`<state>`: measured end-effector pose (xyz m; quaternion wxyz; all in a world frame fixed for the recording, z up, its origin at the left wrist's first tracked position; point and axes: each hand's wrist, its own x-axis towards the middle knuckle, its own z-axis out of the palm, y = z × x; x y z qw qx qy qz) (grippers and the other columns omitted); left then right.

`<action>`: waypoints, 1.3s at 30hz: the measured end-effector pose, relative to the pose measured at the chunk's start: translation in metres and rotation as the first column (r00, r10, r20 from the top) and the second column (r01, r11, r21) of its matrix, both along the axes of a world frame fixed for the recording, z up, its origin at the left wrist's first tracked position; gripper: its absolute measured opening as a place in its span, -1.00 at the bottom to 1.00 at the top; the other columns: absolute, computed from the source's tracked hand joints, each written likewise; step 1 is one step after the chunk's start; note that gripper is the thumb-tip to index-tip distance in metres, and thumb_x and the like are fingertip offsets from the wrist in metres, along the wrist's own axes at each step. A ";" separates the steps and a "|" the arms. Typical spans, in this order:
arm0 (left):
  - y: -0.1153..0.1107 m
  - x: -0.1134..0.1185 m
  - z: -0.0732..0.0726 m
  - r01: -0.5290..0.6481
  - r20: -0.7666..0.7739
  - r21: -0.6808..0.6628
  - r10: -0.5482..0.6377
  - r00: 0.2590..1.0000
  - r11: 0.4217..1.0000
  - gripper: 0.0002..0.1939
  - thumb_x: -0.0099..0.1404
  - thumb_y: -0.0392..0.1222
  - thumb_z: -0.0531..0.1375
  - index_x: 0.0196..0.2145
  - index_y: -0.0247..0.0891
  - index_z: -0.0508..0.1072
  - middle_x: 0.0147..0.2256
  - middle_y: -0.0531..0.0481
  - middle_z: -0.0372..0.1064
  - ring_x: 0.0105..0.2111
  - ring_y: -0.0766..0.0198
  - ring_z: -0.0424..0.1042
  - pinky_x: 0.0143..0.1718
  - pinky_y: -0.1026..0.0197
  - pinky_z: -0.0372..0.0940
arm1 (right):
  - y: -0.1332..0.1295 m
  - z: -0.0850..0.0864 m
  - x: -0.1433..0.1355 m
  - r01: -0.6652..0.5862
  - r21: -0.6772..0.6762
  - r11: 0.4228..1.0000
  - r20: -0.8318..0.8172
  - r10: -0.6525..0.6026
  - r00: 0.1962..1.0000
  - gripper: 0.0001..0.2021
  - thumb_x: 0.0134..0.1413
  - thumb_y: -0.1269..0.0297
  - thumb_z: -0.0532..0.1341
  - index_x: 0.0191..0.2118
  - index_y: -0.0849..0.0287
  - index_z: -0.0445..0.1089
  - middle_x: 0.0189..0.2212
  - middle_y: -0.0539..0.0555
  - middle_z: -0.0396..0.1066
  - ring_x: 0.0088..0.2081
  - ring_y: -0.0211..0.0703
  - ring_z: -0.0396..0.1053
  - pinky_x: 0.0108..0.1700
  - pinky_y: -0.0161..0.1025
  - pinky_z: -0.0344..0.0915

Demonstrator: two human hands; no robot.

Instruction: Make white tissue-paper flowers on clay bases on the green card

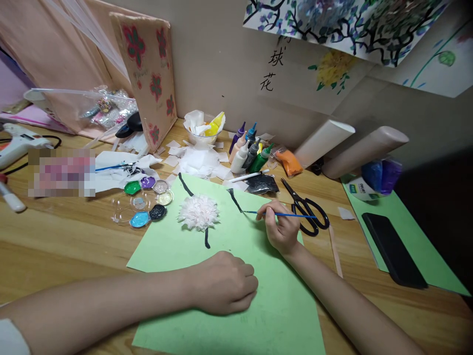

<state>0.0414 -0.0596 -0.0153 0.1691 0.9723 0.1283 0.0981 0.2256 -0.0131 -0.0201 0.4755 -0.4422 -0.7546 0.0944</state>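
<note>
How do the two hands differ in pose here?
The left hand is curled into a fist, while the right hand pinches a blue brush in its fingers. The right hand is nearer the right edge of the green paper than the left hand. Both are bare.

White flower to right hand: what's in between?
Head view: green paper with a black painted stroke, plus the brush tip at the stroke's lower end, extending from the right hand.
</note>
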 end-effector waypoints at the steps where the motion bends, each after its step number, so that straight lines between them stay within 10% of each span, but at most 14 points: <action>1: 0.000 0.000 0.000 -0.001 0.000 0.001 0.001 1.000 1.000 -0.81 0.28 -0.17 0.03 -0.47 -0.24 0.27 -0.50 0.06 0.32 -0.54 0.32 0.29 -0.58 0.18 0.06 | 0.000 0.000 0.000 -0.001 0.003 1.000 -0.005 0.002 1.000 -0.78 0.16 0.47 -0.01 -0.44 0.14 0.28 -0.61 -0.02 0.31 -0.55 -0.25 0.24 -0.44 -0.25 0.21; 39: 0.000 0.000 -0.001 -0.002 -0.006 -0.011 0.001 1.000 1.000 -0.82 0.29 -0.18 0.02 -0.46 -0.24 0.28 -0.49 0.05 0.31 -0.54 0.32 0.27 -0.56 0.21 0.06 | 0.000 -0.003 0.001 -0.011 0.078 0.997 -0.079 0.017 0.997 -0.77 0.16 0.42 -0.05 -0.46 0.12 0.25 -0.61 0.00 0.27 -0.52 -0.19 0.23 -0.44 -0.19 0.18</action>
